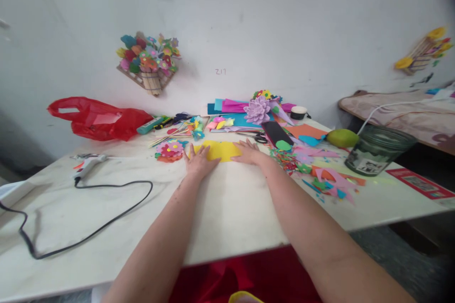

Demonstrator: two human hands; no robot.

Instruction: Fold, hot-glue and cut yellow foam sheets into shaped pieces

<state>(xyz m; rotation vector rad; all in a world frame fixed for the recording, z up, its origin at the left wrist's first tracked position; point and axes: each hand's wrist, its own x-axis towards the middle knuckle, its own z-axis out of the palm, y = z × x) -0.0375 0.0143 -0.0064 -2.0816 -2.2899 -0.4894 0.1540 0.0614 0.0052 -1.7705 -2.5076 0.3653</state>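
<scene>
Yellow sheet (224, 151) flat, left hand (199, 163) on its left end, right hand (249, 153) on its right, both spread wide

Craft workspace with glue gun (89, 166)

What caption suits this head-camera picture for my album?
Left hand and right hand rest on a yellow sheet, cut-out flowers nearby.
</scene>
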